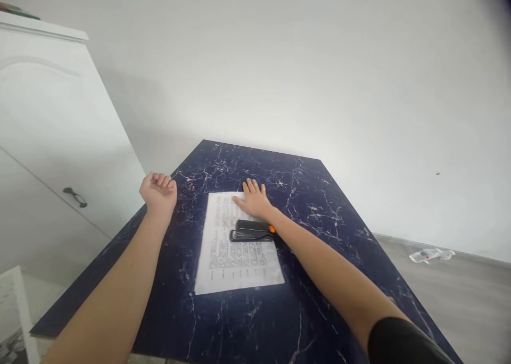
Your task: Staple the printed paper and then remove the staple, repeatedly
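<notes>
A printed sheet of paper (239,279) lies on the dark blue marbled table (255,327). On the sheet rests a black stapler (251,231) with an orange part at its right end, beside my right wrist. My right hand (256,199) lies flat across the sheet's upper right corner, fingers spread, holding nothing. Left of the sheet, over the table's left edge, my left hand (159,189) is turned palm up with its fingers curled in; nothing shows in it.
A white cabinet (51,119) with a dark handle stands at the left. Behind the table is a pale wall (279,76). Clear plastic packaging (431,255) lies on the floor at the right. A white-framed item (24,311) is at the lower left.
</notes>
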Tool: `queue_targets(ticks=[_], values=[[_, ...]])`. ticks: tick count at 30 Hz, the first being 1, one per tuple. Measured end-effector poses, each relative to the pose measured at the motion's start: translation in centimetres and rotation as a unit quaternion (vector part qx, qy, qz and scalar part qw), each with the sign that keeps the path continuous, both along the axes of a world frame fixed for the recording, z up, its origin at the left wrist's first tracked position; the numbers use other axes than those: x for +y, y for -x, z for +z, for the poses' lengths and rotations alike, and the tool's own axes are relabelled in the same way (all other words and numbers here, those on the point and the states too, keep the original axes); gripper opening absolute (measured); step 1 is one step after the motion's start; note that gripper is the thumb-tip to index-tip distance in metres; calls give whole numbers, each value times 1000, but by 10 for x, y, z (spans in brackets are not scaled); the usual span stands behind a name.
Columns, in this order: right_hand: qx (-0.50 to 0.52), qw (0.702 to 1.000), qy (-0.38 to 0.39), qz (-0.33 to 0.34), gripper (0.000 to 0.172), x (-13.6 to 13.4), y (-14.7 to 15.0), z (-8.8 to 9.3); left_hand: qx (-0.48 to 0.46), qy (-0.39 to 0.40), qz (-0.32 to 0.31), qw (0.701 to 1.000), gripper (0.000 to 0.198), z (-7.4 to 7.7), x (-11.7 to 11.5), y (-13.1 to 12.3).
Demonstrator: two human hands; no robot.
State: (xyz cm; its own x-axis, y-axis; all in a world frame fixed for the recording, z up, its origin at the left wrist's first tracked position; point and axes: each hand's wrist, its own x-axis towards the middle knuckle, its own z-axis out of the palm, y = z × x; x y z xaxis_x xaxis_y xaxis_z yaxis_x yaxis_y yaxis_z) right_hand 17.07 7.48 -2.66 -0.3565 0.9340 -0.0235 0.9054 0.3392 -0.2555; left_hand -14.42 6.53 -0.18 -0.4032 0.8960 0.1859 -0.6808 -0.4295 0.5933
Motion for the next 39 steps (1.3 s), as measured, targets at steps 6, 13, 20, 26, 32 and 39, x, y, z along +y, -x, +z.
queue_targets(ticks=[6, 13, 20, 26, 32, 39], values=[[27, 988, 5, 151, 93, 30, 112, 6, 33, -133, -44, 990, 46, 8, -21, 21], [37, 921, -43, 386, 60, 23, 119, 9, 91, -138, -53, 985, 51, 12, -22, 19], [62, 935, 13, 348, 55, -3, 14, 16, 73, -100, -140, 982, 55, 10, -15, 7], [84, 967, 18, 240, 53, -49, -82, 19, 262, -9, -284, 922, 50, 7, -23, -66], [108, 972, -2, 210, 53, -59, -97, 14, 732, -102, -97, 666, 27, -11, -37, -138], [261, 959, 25, 111, 44, -85, -124, 53, 851, -148, -106, 493, 43, -27, -31, -132]])
